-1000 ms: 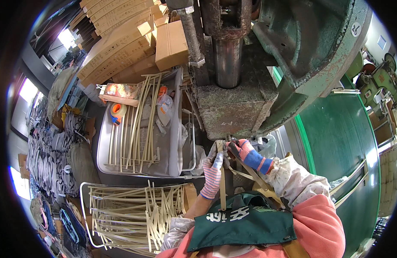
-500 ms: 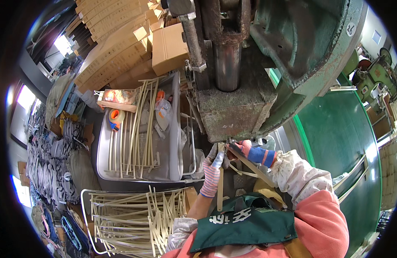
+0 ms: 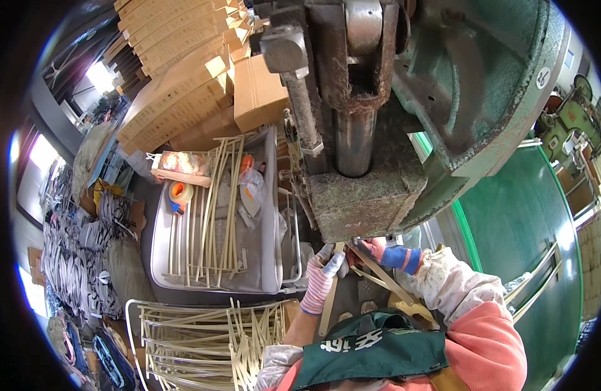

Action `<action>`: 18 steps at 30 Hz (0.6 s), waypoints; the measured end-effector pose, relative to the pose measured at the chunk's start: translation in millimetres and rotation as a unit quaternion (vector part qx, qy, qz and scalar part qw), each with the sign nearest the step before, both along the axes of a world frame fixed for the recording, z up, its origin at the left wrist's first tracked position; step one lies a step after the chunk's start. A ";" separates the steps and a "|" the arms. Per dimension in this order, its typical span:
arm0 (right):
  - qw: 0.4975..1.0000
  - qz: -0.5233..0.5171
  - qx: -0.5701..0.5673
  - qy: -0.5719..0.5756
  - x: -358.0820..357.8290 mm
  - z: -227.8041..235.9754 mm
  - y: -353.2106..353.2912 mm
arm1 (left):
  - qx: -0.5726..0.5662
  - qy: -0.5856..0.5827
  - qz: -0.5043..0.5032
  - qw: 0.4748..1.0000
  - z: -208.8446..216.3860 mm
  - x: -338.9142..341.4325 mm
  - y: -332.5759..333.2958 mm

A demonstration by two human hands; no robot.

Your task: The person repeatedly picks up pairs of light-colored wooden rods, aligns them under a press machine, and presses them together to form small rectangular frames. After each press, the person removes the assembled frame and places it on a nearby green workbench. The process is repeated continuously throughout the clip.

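Note:
My left hand (image 3: 321,281), in a pink-and-white striped glove with grey-blue fingertips, is closed around the upper part of a flat beige strip (image 3: 328,306). That strip slants down toward my apron. My right hand (image 3: 378,251), in a pink glove with a blue cuff, is closed at the top end of a second flat strip (image 3: 395,285), which slopes down to the right. Both hands are just below the block (image 3: 369,208) of a rusty green press (image 3: 489,98). The press partly hides my right fingertips and the strips' top ends, so whether they are joined cannot be seen.
On the left, a grey tub (image 3: 269,215) holds long pale strips, a tape roll (image 3: 181,191) and plastic bags. Below it, a wire-framed rack (image 3: 134,339) is piled with strip frames. Cardboard boxes (image 3: 261,91) stand behind. A green table (image 3: 509,215) lies right.
The view has shifted, so the press and tub appear lower. The left strip's lower end has swung left, tilting it more. Both hands stay at the strips' upper ends under the press.

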State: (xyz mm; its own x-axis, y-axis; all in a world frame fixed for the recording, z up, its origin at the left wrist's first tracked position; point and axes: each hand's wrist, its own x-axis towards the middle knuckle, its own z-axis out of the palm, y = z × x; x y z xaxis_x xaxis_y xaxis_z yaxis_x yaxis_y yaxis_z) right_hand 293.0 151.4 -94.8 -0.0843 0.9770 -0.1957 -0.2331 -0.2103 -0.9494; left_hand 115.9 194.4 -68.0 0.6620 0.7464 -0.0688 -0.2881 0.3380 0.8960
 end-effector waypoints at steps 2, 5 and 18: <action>0.999 0.022 0.014 0.030 0.8 0.1 0.0 | 0.023 0.022 -0.017 0.999 2.7 -2.3 3.5; 0.999 0.045 -0.013 0.001 2.0 -3.7 1.3 | 0.017 0.027 -0.038 0.999 8.1 -5.1 7.2; 0.997 0.060 0.010 -0.041 0.5 5.1 -2.1 | 0.025 0.085 -0.071 0.994 16.2 -5.6 16.0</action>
